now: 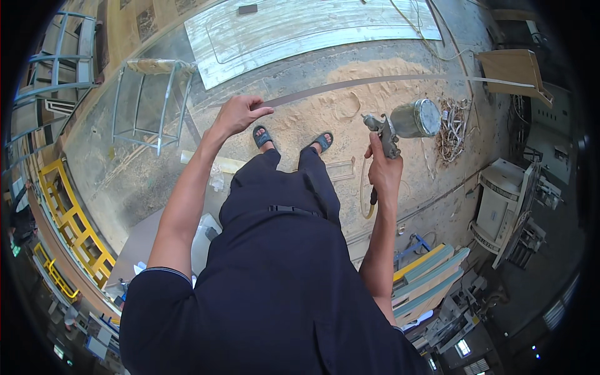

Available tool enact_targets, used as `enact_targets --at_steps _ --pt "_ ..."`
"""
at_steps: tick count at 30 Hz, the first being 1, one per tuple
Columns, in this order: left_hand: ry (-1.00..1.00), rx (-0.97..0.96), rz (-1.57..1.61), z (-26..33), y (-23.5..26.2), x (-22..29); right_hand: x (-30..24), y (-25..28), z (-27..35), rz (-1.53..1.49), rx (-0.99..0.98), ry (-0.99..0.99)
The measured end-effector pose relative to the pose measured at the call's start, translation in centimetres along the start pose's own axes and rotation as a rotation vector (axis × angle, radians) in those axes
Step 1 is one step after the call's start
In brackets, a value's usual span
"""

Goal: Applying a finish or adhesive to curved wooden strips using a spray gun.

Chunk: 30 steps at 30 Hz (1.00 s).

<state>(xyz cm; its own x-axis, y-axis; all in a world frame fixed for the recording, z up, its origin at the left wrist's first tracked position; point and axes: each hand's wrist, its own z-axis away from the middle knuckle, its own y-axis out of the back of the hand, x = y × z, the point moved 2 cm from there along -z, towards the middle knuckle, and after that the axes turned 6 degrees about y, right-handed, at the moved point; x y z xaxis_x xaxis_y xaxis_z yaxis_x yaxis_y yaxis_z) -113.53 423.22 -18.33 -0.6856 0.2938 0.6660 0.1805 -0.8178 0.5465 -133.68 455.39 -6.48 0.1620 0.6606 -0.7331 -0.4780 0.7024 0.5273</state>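
Brown-grey and thin, a long strip (312, 92) arcs across the head view, and we follow it from our left hand (244, 115) toward the right. Our thumb and forefinger are drawn close together on its near end, with the other fingers curled. Its paler far end crosses in front of a brown cardboard box (509, 70); we cannot tell whether the two touch.

In our right hand (382, 169) we grip a metal spray gun (389, 140) by its handle, fingers wrapped round it. A wide, dull metal cup (415, 119) sits on the gun's right, tipped on its side, and below the fist a pale hose (364, 197) loops down. The gun lies just below the strip in our sight, apart from it.

Beneath us, orange-tan dust (294, 128) covers the floor around our dark sandals (323, 142). A heap of tangled strips (454, 131) lies to the right of the cup. Ahead we see a large pale panel (312, 37) lying flat, and on the left stands a blue-grey metal stand (164, 112) with a worn top.
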Motion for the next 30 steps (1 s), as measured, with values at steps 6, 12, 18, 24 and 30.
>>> enact_targets --at_steps 6,12,18,24,30 --pt "-0.034 0.006 0.005 -0.9 -0.1 -0.2 -1.2 -1.1 1.8 -0.009 -0.106 -0.007" --pt "-0.027 -0.01 -0.006 -1.5 0.0 -0.6 -1.2 -1.1 1.7 0.063 0.021 0.001" --pt "-0.045 -0.001 0.002 -1.9 0.0 -1.2 -1.8 -1.8 1.9 -0.046 -0.081 0.052" --pt "-0.044 0.017 -0.002 -2.3 0.4 -2.1 -3.2 -3.7 2.9 -0.121 -0.235 0.009" --pt "0.001 -0.018 -0.061 -2.8 1.3 -3.3 -4.2 -5.4 3.3 -0.063 -0.336 -0.064"
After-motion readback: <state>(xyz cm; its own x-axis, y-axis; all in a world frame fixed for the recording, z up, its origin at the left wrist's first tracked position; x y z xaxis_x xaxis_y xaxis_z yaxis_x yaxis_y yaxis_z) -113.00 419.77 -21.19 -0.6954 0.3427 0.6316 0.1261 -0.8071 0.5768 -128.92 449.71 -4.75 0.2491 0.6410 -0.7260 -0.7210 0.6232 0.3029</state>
